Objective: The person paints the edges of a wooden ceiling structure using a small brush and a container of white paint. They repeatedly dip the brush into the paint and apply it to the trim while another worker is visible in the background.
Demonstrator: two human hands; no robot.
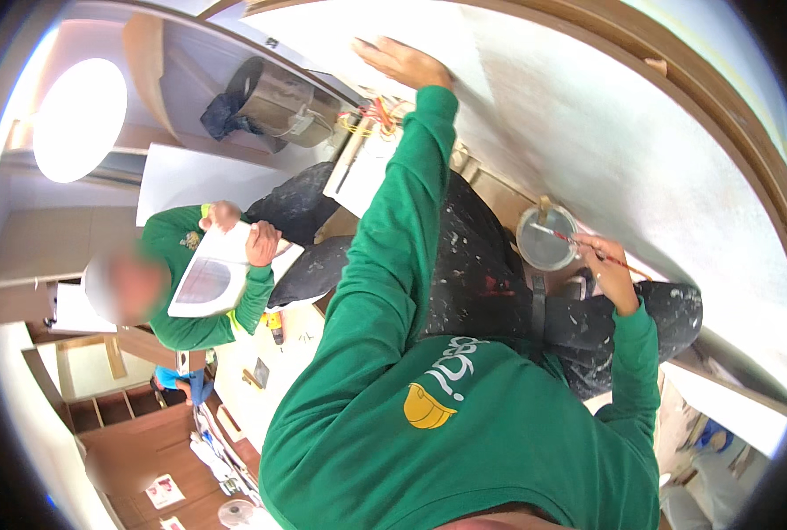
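Right hand (607, 269) grips a slim brush (559, 235) by its handle, over the bucket (542, 256); judged light, stiff-handled, best held mid-handle. Left hand (402, 64) is extended, ungrasping, at the white panel (579, 115).

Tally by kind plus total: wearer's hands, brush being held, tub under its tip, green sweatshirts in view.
Wearer's hands: 2 (left hand, right hand)
Held brush: 1 (thin paintbrush)
Tub: 1 (round tub)
Green sweatshirts: 2 (wearer's sweatshirt, co-worker's sweatshirt)
Total: 6
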